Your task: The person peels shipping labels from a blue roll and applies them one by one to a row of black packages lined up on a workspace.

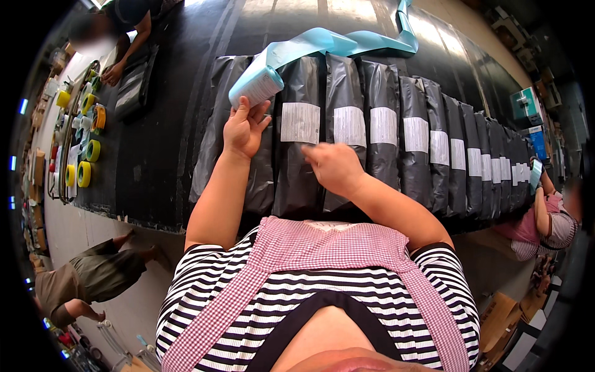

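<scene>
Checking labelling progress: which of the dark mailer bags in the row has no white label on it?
The leftmost bag, just left of the left hand holding the label roll; every other bag shows a white label.

My label roll (256, 87) is smooth pale-blue paper; the mailer bags (344, 87) are glossy dark-grey plastic with matt white paper labels (300, 123).

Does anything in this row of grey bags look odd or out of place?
The leftmost grey bag has no white label, unlike the others. A blue backing strip trails loose from the label roll in the left hand.
</scene>
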Demonstrator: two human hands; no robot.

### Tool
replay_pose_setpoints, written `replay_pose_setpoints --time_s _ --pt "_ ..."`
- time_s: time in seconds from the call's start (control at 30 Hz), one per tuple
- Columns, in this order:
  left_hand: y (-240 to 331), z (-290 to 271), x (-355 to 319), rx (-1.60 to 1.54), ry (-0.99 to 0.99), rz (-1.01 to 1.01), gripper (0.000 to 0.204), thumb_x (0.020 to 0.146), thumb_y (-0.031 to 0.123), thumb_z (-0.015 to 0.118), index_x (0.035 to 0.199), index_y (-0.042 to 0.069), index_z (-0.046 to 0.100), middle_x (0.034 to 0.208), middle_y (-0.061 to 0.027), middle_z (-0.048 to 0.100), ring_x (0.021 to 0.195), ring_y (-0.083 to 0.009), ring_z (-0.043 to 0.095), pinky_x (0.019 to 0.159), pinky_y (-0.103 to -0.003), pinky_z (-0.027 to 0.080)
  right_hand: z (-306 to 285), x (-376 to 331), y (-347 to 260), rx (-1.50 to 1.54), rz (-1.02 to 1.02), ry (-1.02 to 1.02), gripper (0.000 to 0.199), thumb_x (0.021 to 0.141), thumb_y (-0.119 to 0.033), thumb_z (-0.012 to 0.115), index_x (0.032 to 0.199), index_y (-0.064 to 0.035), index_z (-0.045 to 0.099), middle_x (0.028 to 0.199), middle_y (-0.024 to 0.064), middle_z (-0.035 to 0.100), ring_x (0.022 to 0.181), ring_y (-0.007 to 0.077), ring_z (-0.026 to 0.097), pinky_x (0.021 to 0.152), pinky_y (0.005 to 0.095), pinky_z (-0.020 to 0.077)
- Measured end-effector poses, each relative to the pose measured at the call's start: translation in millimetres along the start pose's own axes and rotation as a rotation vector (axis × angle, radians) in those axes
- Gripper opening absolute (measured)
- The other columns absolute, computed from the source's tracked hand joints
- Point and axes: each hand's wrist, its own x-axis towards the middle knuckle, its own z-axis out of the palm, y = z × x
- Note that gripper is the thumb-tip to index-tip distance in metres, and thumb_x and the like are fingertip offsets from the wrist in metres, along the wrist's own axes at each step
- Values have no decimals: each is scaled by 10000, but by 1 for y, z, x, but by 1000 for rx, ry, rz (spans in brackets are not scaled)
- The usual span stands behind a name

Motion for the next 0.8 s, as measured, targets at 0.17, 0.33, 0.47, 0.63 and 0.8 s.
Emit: replay_pose_setpoints --time_s 0.17,0.33,0.47,0.63,0.8 --pt "19 15 -34 -76 -70 98 380 980 324 542 1285 125 430 1199 -104 616 1157 -288 584 994 -516 391 45 93 27 -130 -180 645 481 883 -264 606 1315 -72 519 1493 187 336 1397 362 291 1054 516 370" --pt "27 10 -59 -25 -45 128 409 993 320 511 1321 100 402 1247 -138 587 1189 -301 565 990 -500 427 42 99 -2 -142 65 349 565 835 -315 667 1357 -163 513 1607 107 62 1472 397 -8 1077 627 296" --pt "28 8 -77 -21 -12 135 427 981 298 543 1324 83 409 1219 -137 589 1162 -288 579 976 -487 464 42 97 -4 -121 59 354 561 799 -301 693 1321 -159 544 1609 96 73 1468 411 -11 1015 628 383" --pt "25 -7 -85 18 37 219 391 917 258 660 1205 37 513 1169 -112 599 1068 -253 606 933 -438 524 38 99 -9 -236 148 318 476 800 -248 662 1261 -146 598 1606 100 104 1472 400 8 987 646 397" --pt "29 -18 -114 101 55 205 398 882 270 710 1151 20 556 1104 -100 627 1030 -233 621 906 -419 545 32 74 3 -366 156 344 544 737 -256 733 1261 -190 607 1576 93 229 1458 392 137 1049 653 302"
